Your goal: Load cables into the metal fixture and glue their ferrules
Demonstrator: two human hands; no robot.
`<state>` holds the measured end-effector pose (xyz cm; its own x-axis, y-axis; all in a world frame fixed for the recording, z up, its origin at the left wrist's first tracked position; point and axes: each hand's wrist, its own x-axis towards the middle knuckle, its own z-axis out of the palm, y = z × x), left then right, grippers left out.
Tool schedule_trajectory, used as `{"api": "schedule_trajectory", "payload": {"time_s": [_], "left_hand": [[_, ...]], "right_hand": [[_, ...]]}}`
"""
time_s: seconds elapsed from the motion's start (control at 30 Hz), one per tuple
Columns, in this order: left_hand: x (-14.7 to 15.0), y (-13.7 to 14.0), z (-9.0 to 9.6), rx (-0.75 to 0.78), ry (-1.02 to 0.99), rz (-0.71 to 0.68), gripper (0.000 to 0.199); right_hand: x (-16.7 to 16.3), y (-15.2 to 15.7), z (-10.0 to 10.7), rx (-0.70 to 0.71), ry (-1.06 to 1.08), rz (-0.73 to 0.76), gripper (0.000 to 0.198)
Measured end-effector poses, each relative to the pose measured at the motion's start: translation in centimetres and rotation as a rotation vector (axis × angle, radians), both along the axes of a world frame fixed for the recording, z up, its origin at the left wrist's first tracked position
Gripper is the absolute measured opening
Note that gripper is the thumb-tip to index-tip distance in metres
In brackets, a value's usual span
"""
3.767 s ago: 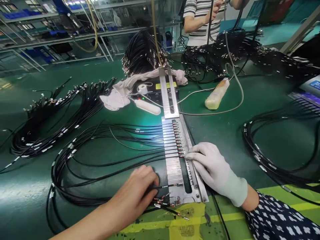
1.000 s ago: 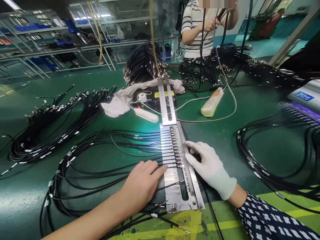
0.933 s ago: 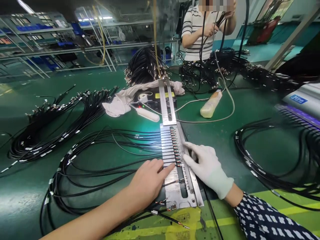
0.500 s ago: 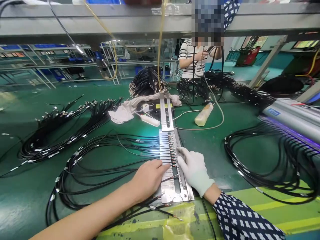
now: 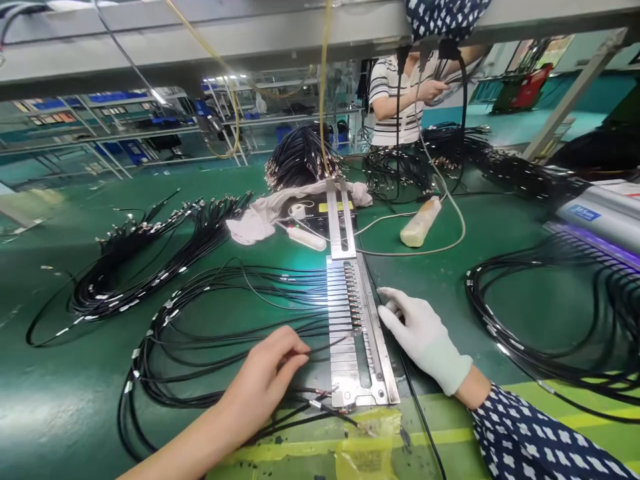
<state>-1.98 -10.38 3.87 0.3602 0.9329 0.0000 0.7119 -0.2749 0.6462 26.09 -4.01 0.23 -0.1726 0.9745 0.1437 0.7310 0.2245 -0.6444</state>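
Beside the metal fixture (image 5: 344, 377), I see the left hand (image 5: 265, 377) pinch a single cable (image 5: 326, 346); a crooked pull could dislodge the seated cables (image 5: 339, 312). The right hand (image 5: 423, 335) curls loosely, apparently empty.

This is a factory workroom. A big green table (image 5: 430, 275) fills the middle, with heaps of black wires (image 5: 300, 160) at the left and top middle. A metal holder (image 5: 343, 363) in the center has wires in a row. A silver machine (image 5: 607, 217) glows purple at the right edge. Metal shelves (image 5: 150, 135) stand upper left, maybe with blue bins, but it's blurry there.
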Motion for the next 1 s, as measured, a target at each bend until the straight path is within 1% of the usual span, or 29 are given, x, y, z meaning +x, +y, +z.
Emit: {"api": "schedule_trajectory", "payload": {"time_s": [0.07,0.13,0.23,0.33,0.47,0.57,0.67,0.73,0.8,0.87,0.9,0.93,1.0], "left_hand": [[-0.6,0.8,0.6,-0.003,-0.016,-0.046,0.022],[-0.9,1.6,1.0,-0.041,-0.009,-0.125,0.025],[-0.8,2.9,1.0,-0.124,0.011,-0.241,0.031],[-0.4,3.9,0.7,-0.211,0.050,-0.319,0.040],[-0.4,4.9,0.6,-0.258,0.129,-0.340,0.046],[-0.6,5.3,0.8,-0.302,0.159,-0.381,0.049],[-0.5,5.8,1.4,-0.343,0.140,-0.408,0.050],[-0.3,6.2,1.7,-0.336,0.105,-0.399,0.047],[-0.2,6.4,1.8,-0.336,0.102,-0.419,0.047],[-0.2,6.1,1.4,-0.308,0.162,-0.475,0.053],[-0.2,5.8,1.0,-0.252,0.214,-0.504,0.057],[-0.3,5.4,0.5,-0.158,0.268,-0.524,0.059],[-0.5,4.4,-0.7,0.105,0.364,-0.517,0.057]], "right_hand": [[0.5,0.2,-0.3,-0.041,0.038,-0.023,0.030],[0.8,0.4,-0.4,-0.077,0.065,-0.044,0.029],[0.8,0.5,-0.5,-0.108,0.075,-0.055,0.026],[0.7,0.6,-0.4,-0.119,0.073,-0.047,0.024],[0.7,0.7,-0.4,-0.117,0.076,-0.033,0.022],[0.8,0.7,-0.3,-0.119,0.078,-0.022,0.021],[0.9,0.8,-0.2,-0.119,0.078,-0.018,0.020],[0.8,0.8,-0.1,-0.113,0.076,-0.019,0.019],[0.8,0.8,0.0,-0.104,0.069,-0.013,0.018],[0.9,0.8,0.0,-0.095,0.065,-0.002,0.018],[0.9,0.7,0.0,-0.092,0.065,0.003,0.018],[0.9,0.7,0.0,-0.089,0.067,0.003,0.018],[1.0,0.6,0.0,-0.084,0.074,-0.003,0.017]]}}
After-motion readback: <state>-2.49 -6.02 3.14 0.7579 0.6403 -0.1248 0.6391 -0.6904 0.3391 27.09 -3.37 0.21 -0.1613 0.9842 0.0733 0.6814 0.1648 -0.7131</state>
